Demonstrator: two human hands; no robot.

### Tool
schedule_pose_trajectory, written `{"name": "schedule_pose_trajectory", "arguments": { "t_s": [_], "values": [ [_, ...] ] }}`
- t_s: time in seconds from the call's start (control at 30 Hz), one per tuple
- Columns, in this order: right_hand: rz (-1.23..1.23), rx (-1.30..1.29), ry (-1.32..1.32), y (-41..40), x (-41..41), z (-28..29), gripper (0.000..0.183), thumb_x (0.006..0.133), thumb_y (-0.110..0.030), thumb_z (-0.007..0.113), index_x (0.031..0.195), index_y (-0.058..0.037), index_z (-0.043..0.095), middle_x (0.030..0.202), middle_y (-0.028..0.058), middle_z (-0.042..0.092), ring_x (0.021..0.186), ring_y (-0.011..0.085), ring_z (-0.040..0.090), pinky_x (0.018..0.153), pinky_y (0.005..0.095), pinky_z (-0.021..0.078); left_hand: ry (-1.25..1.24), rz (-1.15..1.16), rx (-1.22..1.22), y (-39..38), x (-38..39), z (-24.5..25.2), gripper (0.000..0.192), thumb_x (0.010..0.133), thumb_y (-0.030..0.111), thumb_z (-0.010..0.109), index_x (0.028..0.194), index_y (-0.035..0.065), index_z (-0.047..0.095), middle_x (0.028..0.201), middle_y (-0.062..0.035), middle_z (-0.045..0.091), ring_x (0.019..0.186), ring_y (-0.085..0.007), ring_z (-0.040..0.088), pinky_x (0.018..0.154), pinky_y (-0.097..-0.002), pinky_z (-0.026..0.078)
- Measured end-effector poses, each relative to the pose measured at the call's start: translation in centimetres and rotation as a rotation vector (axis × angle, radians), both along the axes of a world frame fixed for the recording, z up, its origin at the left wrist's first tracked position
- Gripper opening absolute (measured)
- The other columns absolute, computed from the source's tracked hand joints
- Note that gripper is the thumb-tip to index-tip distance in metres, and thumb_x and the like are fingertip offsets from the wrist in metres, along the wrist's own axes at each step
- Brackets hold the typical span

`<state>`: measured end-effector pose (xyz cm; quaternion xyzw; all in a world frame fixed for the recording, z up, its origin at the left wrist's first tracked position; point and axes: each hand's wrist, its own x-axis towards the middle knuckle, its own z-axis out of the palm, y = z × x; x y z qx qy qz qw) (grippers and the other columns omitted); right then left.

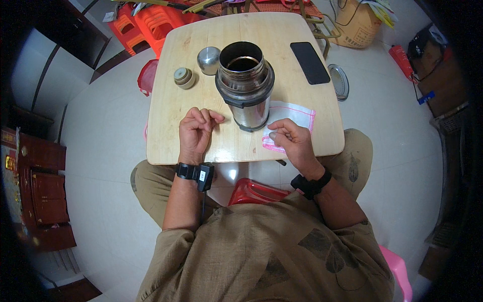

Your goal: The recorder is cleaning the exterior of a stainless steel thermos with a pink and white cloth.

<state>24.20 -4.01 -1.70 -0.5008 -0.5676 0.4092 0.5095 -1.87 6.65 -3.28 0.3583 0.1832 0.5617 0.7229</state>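
A stainless steel vacuum flask (249, 109) stands upright on the wooden-topped table, its mouth uncovered and its inside dark. My left hand (197, 130) rests at the table's front edge, left of the flask, fingers loosely curled around nothing. On the other side, my right hand (292, 139) is over a white cloth with a pink border (290, 110); its thumb and fingers are slightly apart with nothing between them. Behind my left hand sit a small round stopper (184, 78) and a domed metal cup lid (208, 60). Both of my wrists wear black straps with devices.
A black smartphone (310, 63) lies at the right of the table (169, 143). Orange plastic stools (158, 24) stand beyond its far left corner. A red stool (256, 190) is under me. A weighing scale (338, 82) and a sack (354, 26) are on the floor at right.
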Motion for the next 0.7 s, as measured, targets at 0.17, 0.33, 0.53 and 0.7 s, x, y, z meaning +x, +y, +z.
{"name": "schedule_pose_trajectory", "arguments": {
  "t_s": [0.17, 0.33, 0.53, 0.7],
  "values": [
    [0.003, -0.023, -0.01, -0.03, -0.09, 0.27, 0.014, 0.09, -0.002, 0.063, 0.104, 0.0012, 0.064, 0.067, -0.0021, 0.057, 0.063, 0.0038, 0.048, 0.057, 0.0228, 0.0406, 0.12, 0.018, 0.058, 0.07, -0.14, -0.12, 0.011, 0.072, -0.006, 0.049, 0.071, 0.0039, 0.052, 0.063, -0.0124, 0.054, 0.084, -0.0346, 0.065, 0.082, -0.0414, 0.049],
    [-0.025, -0.022, 0.046, -0.07, -0.1, -0.24, 0.015, 0.091, -0.002, 0.063, 0.105, 0.0013, 0.064, 0.072, -0.0001, 0.062, 0.065, 0.0041, 0.051, 0.059, 0.0225, 0.0434, 0.136, 0.033, 0.07, -0.21, 0.37, 0.42, 0.011, 0.072, -0.007, 0.048, 0.071, 0.0033, 0.052, 0.063, -0.0127, 0.054, 0.082, -0.0339, 0.064, 0.083, -0.042, 0.049],
    [-0.052, 0.012, 0.073, -0.39, 0.04, 0.4, 0.013, 0.091, -0.002, 0.062, 0.103, 0.0014, 0.065, 0.078, 0.004, 0.068, 0.07, 0.0056, 0.058, 0.063, 0.0246, 0.0481, 0.153, 0.051, 0.057, -0.36, 0.43, 0.52, 0.011, 0.07, -0.008, 0.048, 0.071, 0.0024, 0.052, 0.063, -0.0121, 0.053, 0.081, -0.034, 0.063, 0.085, -0.0436, 0.05],
    [-0.164, 0.209, -0.072, -0.11, 0.59, 0.73, 0.011, 0.09, -0.002, 0.064, 0.101, -0.0003, 0.066, 0.081, 0.0084, 0.068, 0.07, 0.0112, 0.062, 0.063, 0.0255, 0.0486, 0.192, 0.05, 0.062, -0.37, 0.43, 0.54, 0.011, 0.07, -0.008, 0.048, 0.071, 0.0015, 0.052, 0.063, -0.0122, 0.053, 0.08, -0.0337, 0.063, 0.083, -0.0443, 0.05]
  ]
}}
